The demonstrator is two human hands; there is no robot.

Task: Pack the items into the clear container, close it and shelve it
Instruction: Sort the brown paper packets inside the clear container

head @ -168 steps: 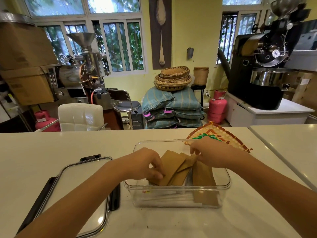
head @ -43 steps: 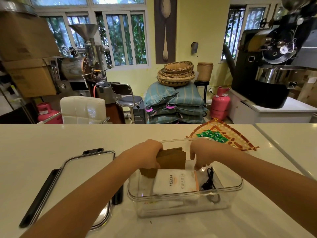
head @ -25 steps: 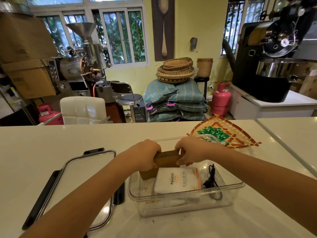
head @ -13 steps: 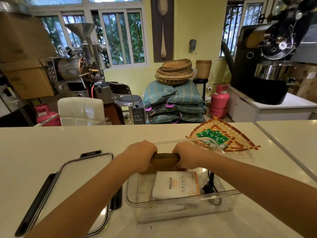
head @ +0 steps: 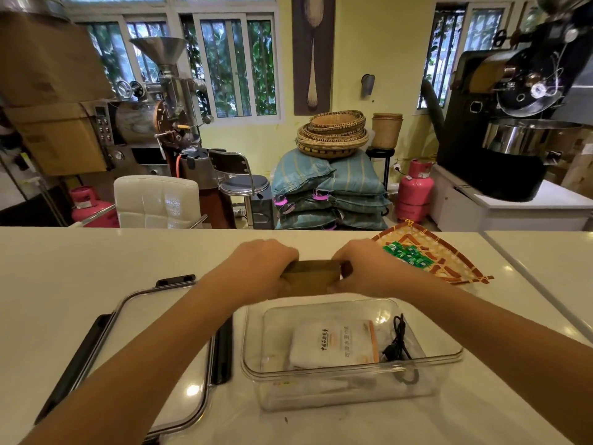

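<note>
While the lid (head: 134,354) lies at 9 o'clock of the box (head: 353,367), your left hand (head: 263,268) and right hand (head: 362,264) clamp a brown stack (head: 309,277) at its 12 o'clock. Inside, a white pack (head: 333,343) bears Chinese writing too small to read; a cable (head: 398,338) lies at its 3 o'clock.

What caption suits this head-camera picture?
Both hands hold a stack of brown envelopes behind the open clear container, lid alongside.

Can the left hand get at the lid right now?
Probably not at once: the left hand and the right hand are both closed on the brown paper stack beyond the clear container. The lid lies uncovered to its left, so once freed, likely yes.
</note>
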